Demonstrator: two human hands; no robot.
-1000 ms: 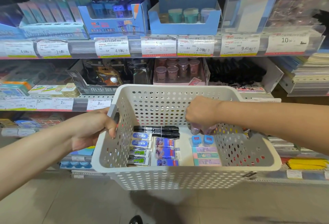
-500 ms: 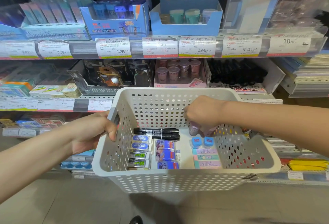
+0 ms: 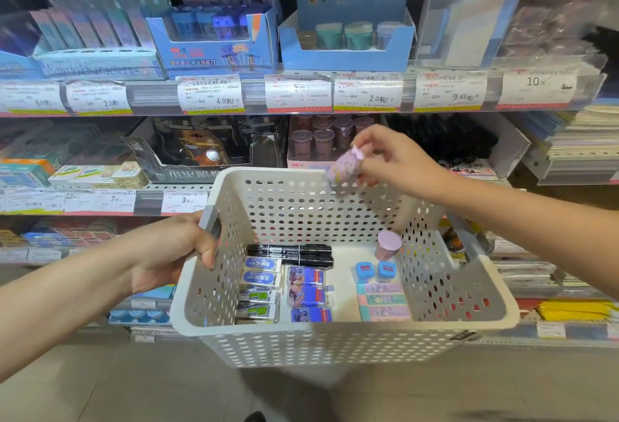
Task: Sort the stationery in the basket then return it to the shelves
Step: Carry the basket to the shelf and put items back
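Note:
My left hand (image 3: 174, 250) grips the left handle of a white perforated basket (image 3: 335, 344) held in front of the shelves. My right hand (image 3: 395, 160) pinches a small pink cup-shaped item (image 3: 345, 168), tilted, above the basket's far rim. A second pink cup (image 3: 388, 244) stands in the basket's far right corner. On the basket floor lie two black markers (image 3: 291, 254), several erasers in rows (image 3: 261, 291), purple-blue erasers (image 3: 310, 296), two small blue sharpeners (image 3: 375, 270) and pastel erasers (image 3: 383, 302).
Right behind my raised hand, the middle shelf holds a pink display box of matching pink cups (image 3: 321, 140). Black pens (image 3: 442, 140) sit right of it, a black display box (image 3: 201, 150) to the left. Blue display boxes (image 3: 345, 39) line the upper shelf. Notebooks stack at far right.
My right hand has come up out of the basket with one pink cup and now holds it above the far rim, toward the middle shelf. The left hand keeps its grip.

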